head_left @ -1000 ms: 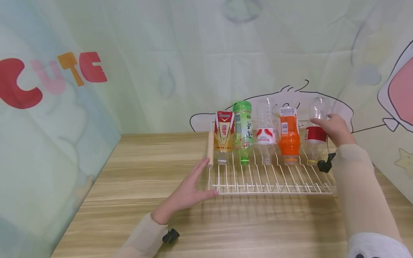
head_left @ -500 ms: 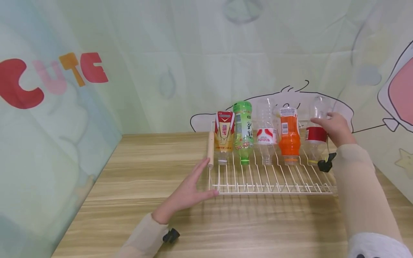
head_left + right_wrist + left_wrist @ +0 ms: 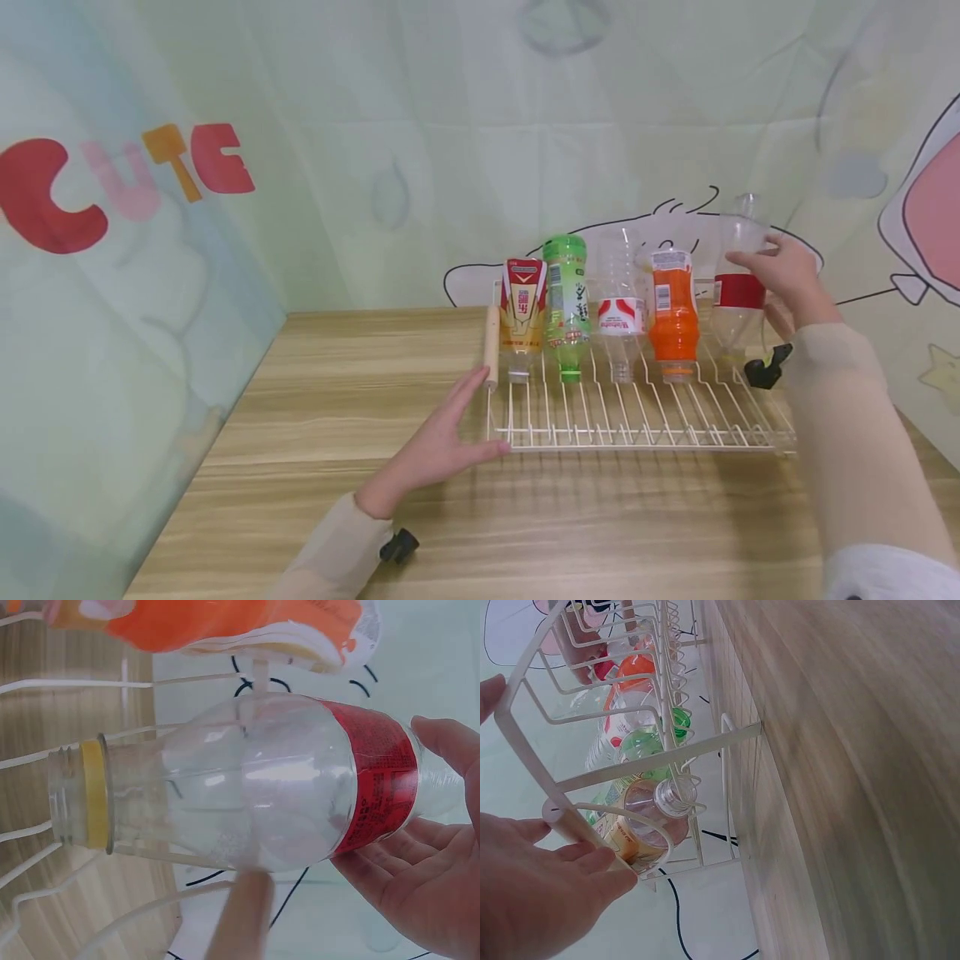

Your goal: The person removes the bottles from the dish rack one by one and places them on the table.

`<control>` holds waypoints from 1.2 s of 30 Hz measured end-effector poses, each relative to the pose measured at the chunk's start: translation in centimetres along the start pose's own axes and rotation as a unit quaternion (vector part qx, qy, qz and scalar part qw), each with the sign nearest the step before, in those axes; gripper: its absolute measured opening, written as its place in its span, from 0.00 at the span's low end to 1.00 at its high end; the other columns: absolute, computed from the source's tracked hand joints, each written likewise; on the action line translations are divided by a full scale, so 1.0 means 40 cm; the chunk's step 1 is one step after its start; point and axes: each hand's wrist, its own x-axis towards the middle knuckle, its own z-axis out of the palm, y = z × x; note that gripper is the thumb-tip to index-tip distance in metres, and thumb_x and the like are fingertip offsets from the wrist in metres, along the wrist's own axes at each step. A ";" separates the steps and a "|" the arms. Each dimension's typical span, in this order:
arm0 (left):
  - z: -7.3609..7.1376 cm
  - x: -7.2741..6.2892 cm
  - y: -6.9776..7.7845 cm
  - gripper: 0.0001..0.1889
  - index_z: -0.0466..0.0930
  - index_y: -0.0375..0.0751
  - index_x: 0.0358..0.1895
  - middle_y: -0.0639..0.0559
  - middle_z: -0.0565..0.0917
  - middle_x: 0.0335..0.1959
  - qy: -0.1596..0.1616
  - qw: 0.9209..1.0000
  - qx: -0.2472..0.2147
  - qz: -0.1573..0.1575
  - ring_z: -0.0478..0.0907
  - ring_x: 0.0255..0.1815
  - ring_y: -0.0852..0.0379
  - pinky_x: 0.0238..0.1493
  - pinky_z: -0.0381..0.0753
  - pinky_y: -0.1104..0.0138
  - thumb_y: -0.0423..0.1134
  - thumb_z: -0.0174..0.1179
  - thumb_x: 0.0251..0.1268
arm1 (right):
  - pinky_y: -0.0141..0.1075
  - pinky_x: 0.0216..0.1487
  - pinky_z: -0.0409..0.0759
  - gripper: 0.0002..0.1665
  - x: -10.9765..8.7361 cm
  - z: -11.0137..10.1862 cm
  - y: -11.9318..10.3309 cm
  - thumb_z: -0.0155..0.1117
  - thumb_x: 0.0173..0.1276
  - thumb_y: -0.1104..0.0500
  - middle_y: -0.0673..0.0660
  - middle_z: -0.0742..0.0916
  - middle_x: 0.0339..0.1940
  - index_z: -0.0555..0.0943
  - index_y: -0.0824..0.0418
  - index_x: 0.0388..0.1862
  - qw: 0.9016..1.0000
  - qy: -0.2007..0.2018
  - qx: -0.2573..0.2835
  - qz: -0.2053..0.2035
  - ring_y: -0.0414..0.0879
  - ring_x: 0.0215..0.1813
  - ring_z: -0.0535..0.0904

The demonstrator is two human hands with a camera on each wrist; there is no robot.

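In the head view, my right hand (image 3: 787, 275) grips a clear plastic bottle (image 3: 733, 321) with a red label, neck downward, at the right end of the white wire rack (image 3: 645, 448). The right wrist view shows fingers and thumb around the bottle near its base, and a yellow ring (image 3: 94, 793) on its neck. My left hand (image 3: 431, 454) is at the rack's left end. Its straight fingers touch the wooden handle (image 3: 491, 346), while the thumb touches the front corner. An orange bottle (image 3: 672, 317) stands beside the gripped one.
Also neck down in the rack are a clear bottle with a red-and-white label (image 3: 621, 318), a green bottle (image 3: 567, 308) and a red-and-gold bottle (image 3: 521, 308). Wood-patterned table (image 3: 337, 367) surrounds the rack; a printed curtain (image 3: 450, 150) hangs behind.
My right hand has raised the red-labelled bottle a little. The rack's right front corner shifts slightly to the right in view. My left hand stays in the same place on the rack.
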 end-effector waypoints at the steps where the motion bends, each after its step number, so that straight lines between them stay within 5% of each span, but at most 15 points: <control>1: 0.000 0.000 0.001 0.54 0.44 0.51 0.78 0.46 0.45 0.79 -0.001 1.000 0.000 -0.001 0.49 0.76 0.39 0.67 0.53 0.38 0.55 0.70 0.53 | 0.64 0.63 0.65 0.64 -0.001 -0.005 -0.004 0.54 0.60 0.26 0.74 0.60 0.73 0.40 0.62 0.78 1.000 0.003 -0.018 -0.011 0.71 0.68 0.59; 18: -0.043 0.008 0.033 0.52 0.45 0.51 0.78 0.49 0.46 0.79 0.000 0.999 0.035 0.015 0.48 0.76 0.40 0.67 0.55 0.38 0.51 0.70 0.54 | 0.66 0.62 0.64 0.55 -0.100 -0.033 -0.174 0.52 0.67 0.34 0.73 0.63 0.72 0.40 0.59 0.79 0.990 -0.012 -0.089 -0.107 0.71 0.68 0.60; 36: -0.141 0.064 0.134 0.49 0.47 0.46 0.77 0.48 0.48 0.78 0.025 0.982 0.149 0.113 0.48 0.77 0.45 0.71 0.54 0.45 0.52 0.66 0.57 | 0.51 0.50 0.82 0.47 -0.204 0.033 -0.323 0.61 0.67 0.44 0.66 0.72 0.67 0.53 0.60 0.77 0.963 -0.085 -0.130 -0.219 0.64 0.65 0.69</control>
